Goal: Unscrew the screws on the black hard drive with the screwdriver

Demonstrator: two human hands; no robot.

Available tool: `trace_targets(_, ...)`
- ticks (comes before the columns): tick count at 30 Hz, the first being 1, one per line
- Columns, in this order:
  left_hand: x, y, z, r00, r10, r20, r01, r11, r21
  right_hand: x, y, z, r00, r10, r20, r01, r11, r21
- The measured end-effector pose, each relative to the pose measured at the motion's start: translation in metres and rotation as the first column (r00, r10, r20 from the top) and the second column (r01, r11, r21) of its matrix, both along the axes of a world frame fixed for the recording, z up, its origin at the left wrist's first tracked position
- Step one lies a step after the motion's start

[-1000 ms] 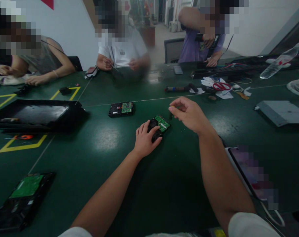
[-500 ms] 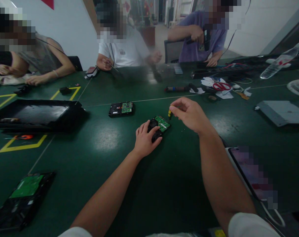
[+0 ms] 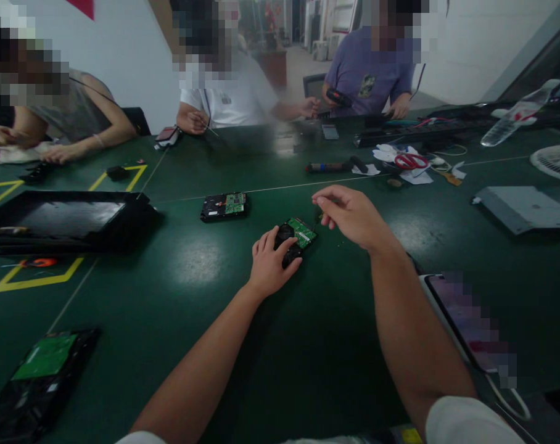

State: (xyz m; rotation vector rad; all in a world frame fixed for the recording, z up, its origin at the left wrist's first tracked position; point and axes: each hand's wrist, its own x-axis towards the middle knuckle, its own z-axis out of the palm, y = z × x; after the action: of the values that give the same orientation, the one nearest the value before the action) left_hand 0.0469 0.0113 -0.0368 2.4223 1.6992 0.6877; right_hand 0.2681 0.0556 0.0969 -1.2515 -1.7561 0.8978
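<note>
Under my left hand (image 3: 273, 262) lies a hard drive (image 3: 303, 232) with a green circuit board facing up. The fingers and thumb grip its black near side and hold it on the table. My right hand (image 3: 347, 213) is above the drive's right corner, its fingers pinched round a small screwdriver (image 3: 320, 217). Most of the yellow and black handle is hidden behind the fingers, and the thin shaft points down at the board's right edge. Whether the tip sits in a screw is too small to tell. A few tiny specks lie on the table right of the drive.
Another hard drive (image 3: 224, 206) lies farther back, and a larger one (image 3: 44, 376) at the near left. A black tray (image 3: 76, 240) stands left. At right are a metal bracket (image 3: 523, 209), a tablet (image 3: 465, 320) and red scissors (image 3: 412, 161). Several people sit across the table.
My right fingers have shifted on the screwdriver and now cover more of its handle. My left hand and the drive stay together. Across the table, the person in purple has lowered a dark tool.
</note>
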Motion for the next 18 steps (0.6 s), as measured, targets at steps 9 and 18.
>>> trace_targets(9, -0.0014, 0.0006, -0.0008, 1.000, -0.019, 0.011, 0.019, 1.000, 0.007, 0.0036, 0.0013, -0.0046, 1.000, 0.007, -0.013, -0.007, 1.000, 0.026)
trace_targets(18, -0.0007, 0.0000, -0.0009, 1.000, -0.018, 0.018, 0.018, 1.000, 0.004, 0.0048, 0.0030, -0.0080, 1.000, 0.005, 0.011, -0.006, 1.000, 0.029)
